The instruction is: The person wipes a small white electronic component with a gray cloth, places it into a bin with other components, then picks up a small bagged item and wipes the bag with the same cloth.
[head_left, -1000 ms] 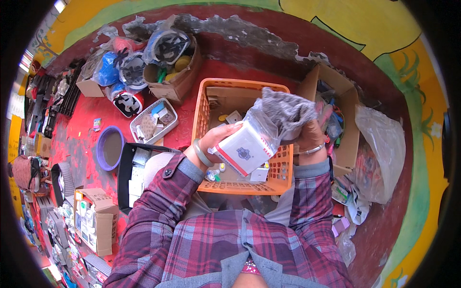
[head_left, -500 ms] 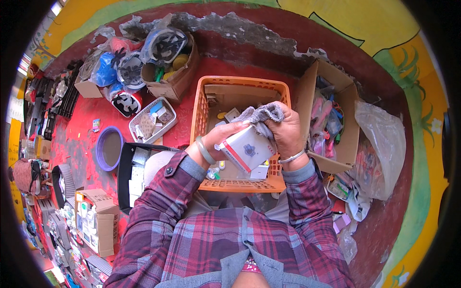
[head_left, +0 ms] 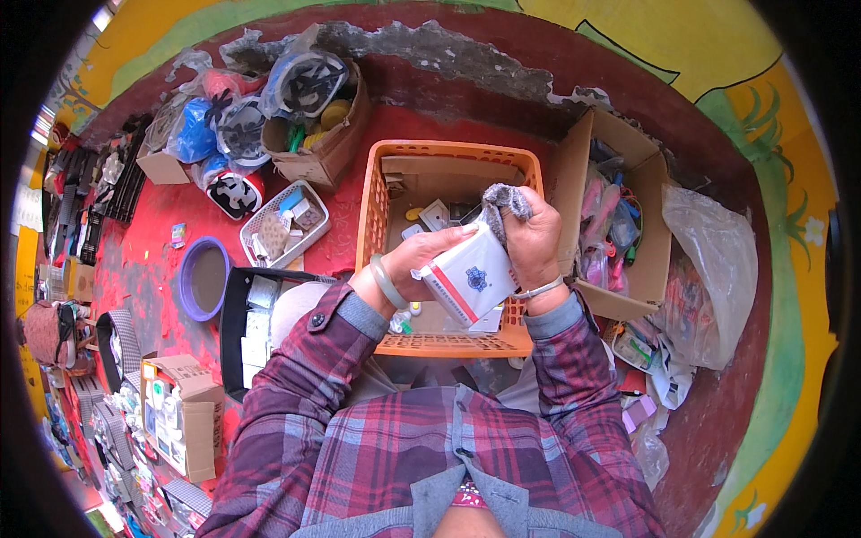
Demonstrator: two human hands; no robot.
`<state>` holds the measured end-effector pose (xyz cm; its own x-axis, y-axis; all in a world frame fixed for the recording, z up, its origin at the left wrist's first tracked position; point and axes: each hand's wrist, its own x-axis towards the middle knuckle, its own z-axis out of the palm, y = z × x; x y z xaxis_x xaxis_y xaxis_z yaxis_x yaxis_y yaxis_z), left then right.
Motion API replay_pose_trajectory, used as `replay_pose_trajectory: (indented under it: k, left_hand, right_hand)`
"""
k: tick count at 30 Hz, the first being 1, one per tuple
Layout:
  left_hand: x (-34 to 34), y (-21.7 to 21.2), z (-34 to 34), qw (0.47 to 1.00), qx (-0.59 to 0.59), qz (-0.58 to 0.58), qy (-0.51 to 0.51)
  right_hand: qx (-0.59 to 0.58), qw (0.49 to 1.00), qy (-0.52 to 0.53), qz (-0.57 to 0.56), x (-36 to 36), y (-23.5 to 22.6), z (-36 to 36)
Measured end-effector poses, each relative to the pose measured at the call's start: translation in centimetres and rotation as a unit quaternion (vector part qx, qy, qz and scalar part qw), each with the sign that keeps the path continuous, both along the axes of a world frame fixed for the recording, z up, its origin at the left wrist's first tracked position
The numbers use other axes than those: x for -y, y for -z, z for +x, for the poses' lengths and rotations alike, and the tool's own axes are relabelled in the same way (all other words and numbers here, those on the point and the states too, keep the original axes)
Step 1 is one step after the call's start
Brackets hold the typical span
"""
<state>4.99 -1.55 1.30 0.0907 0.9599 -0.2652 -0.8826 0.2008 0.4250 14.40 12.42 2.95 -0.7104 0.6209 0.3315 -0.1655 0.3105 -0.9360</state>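
White box (head_left: 468, 280) with a red stripe held over the orange crate (head_left: 374, 231), gripped by the left hand (head_left: 421, 264). Right hand (head_left: 531, 240) clutching a grey cloth (head_left: 499, 204) against the box's top edge.

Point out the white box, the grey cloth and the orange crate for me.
White box (head_left: 471, 280), head view, on its white front face.
Grey cloth (head_left: 499, 203), head view, on the bunched part above the right hand's fingers.
Orange crate (head_left: 369, 235), head view, on its left wall.
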Motion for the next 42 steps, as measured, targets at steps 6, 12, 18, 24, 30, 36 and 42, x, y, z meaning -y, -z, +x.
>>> replay_pose_trajectory:
  k: [6, 12, 18, 24, 30, 36, 42]
  left_hand:
    - [0.6, 2.0, 0.1, 1.0, -0.022, 0.003, -0.021]
    - [1.3, 0.6, -1.2, 0.983, -0.012, 0.098, -0.156]
    - [1.3, -0.1, -2.3, 0.968, 0.045, 0.14, -0.205]
    - [0.5, 0.5, -1.5, 0.969, 0.049, 0.161, -0.184]
    - [0.7, 1.1, -1.4, 0.98, -0.035, 0.141, -0.137]
    - [-0.2, 0.6, -0.3, 0.975, 0.014, 0.142, -0.168]
    - [-0.1, 1.2, -0.2, 0.974, 0.019, 0.153, -0.167]
  right_hand:
    - [-0.04, 0.979, 0.059, -0.19, -2.1, 0.5, -0.5]
    - [-0.234, 0.906, -0.111, -0.335, -10.2, 1.5, 2.5]
    - [-0.143, 0.86, -0.228, -0.434, -6.8, 0.6, 3.6]
    - [0.039, 0.859, -0.253, -0.444, -1.9, -1.3, 1.1]
    - [0.003, 0.887, -0.175, -0.426, -1.9, -0.4, 1.2]
    - [-0.052, 0.987, -0.039, -0.148, -0.8, -0.6, 0.8]
    - [-0.053, 0.995, 0.021, -0.083, -0.9, -0.4, 0.6]
